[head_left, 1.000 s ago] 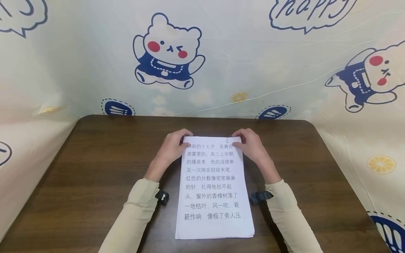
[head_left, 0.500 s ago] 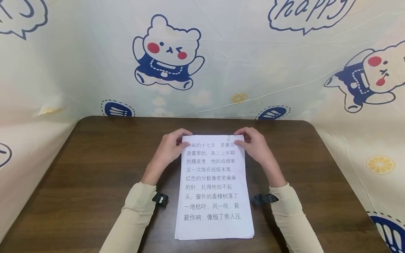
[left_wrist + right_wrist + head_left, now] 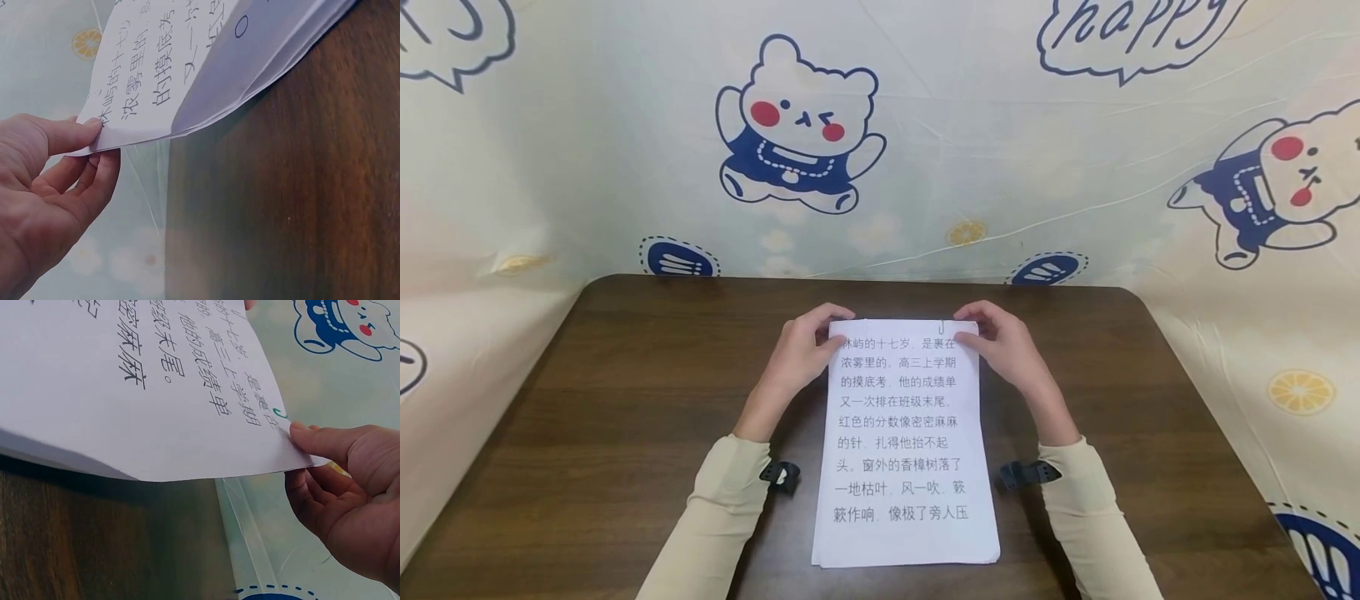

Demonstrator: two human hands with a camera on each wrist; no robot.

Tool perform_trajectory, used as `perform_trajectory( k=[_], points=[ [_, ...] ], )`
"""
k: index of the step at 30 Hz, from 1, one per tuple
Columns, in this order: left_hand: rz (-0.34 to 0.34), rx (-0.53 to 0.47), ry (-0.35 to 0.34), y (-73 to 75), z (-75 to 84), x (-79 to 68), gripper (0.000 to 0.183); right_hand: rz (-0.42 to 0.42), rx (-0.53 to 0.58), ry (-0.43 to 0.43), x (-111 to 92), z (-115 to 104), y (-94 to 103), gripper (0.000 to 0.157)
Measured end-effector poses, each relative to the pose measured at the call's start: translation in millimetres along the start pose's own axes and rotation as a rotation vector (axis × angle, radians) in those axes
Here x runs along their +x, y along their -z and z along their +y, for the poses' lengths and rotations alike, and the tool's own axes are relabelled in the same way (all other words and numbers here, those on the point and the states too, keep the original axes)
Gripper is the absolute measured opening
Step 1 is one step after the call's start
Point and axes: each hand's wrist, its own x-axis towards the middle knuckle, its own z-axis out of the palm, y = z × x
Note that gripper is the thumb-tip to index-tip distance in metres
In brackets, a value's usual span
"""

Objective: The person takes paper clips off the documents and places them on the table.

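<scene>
A stack of white paper sheets (image 3: 902,546) printed with large Chinese characters lies lengthwise in front of me, its far end raised. My left hand (image 3: 801,354) pinches the far left corner, thumb on the printed face and fingers beneath, as the left wrist view shows. At the far right corner, my right hand (image 3: 1006,346) pinches the sheets the same way. A small paper clip (image 3: 280,414), green in the right wrist view, sits on the top edge beside the right thumb. In the left wrist view, the sheets (image 3: 147,122) bend and fan apart along their side edge.
The papers are over a dark brown wooden table (image 3: 625,417) with rounded far corners. Behind it hangs a pale cloth (image 3: 955,150) printed with cartoon bears and orange slices. Each wrist carries a dark strap, and both sleeves are cream.
Over the last second both hands have shifted slightly, the right one a little outward, and the papers' far edge sits slightly farther up in view. Both hands keep their pinch.
</scene>
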Motion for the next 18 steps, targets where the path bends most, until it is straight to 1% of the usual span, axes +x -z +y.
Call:
perform_trajectory(
  k=[5, 10, 15, 18],
  points=[
    [0.011, -0.013, 0.011, -0.5, -1.0, 0.3, 0.034, -0.033, 0.011, 0.025, 2.6, 0.8, 0.1, 0.035],
    [0.007, -0.041, 0.008, 0.3, -1.8, 1.4, 0.033, -0.032, -0.017, 0.042, 1.8, -0.9, 0.0, 0.038],
    [-0.005, -0.076, 0.030, 1.1, -1.4, 1.7, 0.033, -0.050, -0.049, 0.039, 1.7, -4.0, -0.6, 0.042],
    [-0.015, -0.107, 0.043, 2.0, -0.9, 1.8, 0.034, -0.069, -0.070, 0.060, 3.7, -4.2, -1.7, 0.044]
  ],
)
